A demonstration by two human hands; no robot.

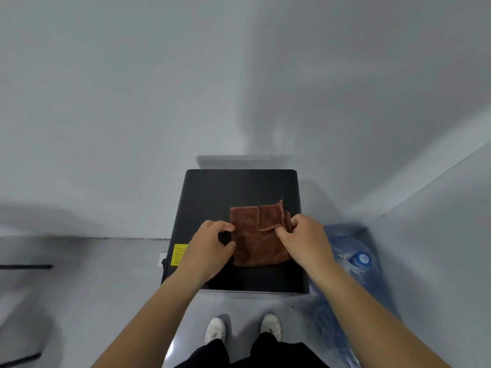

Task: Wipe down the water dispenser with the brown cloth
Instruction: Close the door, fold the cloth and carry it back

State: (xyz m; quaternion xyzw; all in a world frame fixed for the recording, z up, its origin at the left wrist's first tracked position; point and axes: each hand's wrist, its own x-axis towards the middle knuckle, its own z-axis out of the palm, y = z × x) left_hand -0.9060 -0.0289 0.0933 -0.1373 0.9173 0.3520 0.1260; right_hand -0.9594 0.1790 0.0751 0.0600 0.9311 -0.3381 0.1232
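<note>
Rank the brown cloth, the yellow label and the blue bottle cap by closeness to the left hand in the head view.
From the left hand:
1. Brown cloth, touching its fingers, to its right.
2. Yellow label, just left, on the dispenser's side.
3. Blue bottle cap, far right, beyond the right hand.

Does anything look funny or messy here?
Nothing is spilled or broken. The brown cloth lies folded unevenly on the black water dispenser, one corner sticking up, with the left hand and right hand pinching its sides. A blue water bottle stands beside it.
</note>
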